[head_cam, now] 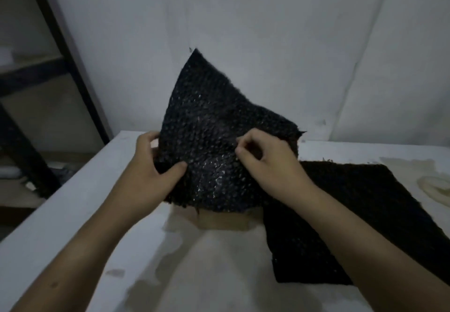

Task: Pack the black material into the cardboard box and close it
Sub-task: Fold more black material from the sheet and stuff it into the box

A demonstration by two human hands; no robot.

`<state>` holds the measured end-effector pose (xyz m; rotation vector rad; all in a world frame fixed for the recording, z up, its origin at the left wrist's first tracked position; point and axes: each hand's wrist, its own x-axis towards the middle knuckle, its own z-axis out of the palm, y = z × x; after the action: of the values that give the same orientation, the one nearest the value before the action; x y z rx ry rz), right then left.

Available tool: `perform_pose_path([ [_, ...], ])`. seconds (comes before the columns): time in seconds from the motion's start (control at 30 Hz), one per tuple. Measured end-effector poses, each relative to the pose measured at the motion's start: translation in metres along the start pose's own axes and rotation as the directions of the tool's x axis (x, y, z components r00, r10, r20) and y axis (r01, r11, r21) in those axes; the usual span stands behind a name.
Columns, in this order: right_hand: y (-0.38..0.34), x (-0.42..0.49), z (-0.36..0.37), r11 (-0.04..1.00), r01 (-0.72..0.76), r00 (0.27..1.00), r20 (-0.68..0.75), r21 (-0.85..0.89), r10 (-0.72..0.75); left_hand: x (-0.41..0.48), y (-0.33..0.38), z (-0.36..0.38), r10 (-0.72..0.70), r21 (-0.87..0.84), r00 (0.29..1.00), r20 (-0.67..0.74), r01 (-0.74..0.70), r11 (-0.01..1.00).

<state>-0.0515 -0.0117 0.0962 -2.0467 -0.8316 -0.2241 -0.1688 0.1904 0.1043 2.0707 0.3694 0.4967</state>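
A stiff sheet of black material with a bumpy, slightly shiny surface stands tilted up over the middle of the table, one corner pointing at the wall. My left hand grips its lower left edge, thumb in front. My right hand pinches its front face near the lower right. Under the sheet a strip of the brown cardboard box shows; most of the box is hidden. A second black sheet lies flat on the table to the right, partly beneath my right forearm.
The white table has a stained top and its left edge runs diagonally. A white wall rises right behind the table. On the left stands a dark metal shelf frame with things on the floor below.
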Motion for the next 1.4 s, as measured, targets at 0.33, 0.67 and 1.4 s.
perform_pose_path([
  [0.33, 0.015, 0.007, 0.031, 0.815, 0.003, 0.991, 0.108, -0.58, 0.073, 0.044, -0.028, 0.041, 0.2, 0.594, 0.872, 0.447, -0.457, 0.662],
  [0.67, 0.023, 0.033, 0.039, 0.724, 0.002, 0.843, 0.39, -0.69, 0.369, 0.077, -0.019, 0.064, -0.075, 0.622, 0.833, 0.548, -0.347, 0.702],
  [1.4, 0.04, 0.023, 0.029, 0.627, 0.263, 0.955, 0.291, -0.733, -0.061, 0.056, -0.051, 0.062, 0.378, 0.459, 0.895, 0.237, -0.446, 0.768],
])
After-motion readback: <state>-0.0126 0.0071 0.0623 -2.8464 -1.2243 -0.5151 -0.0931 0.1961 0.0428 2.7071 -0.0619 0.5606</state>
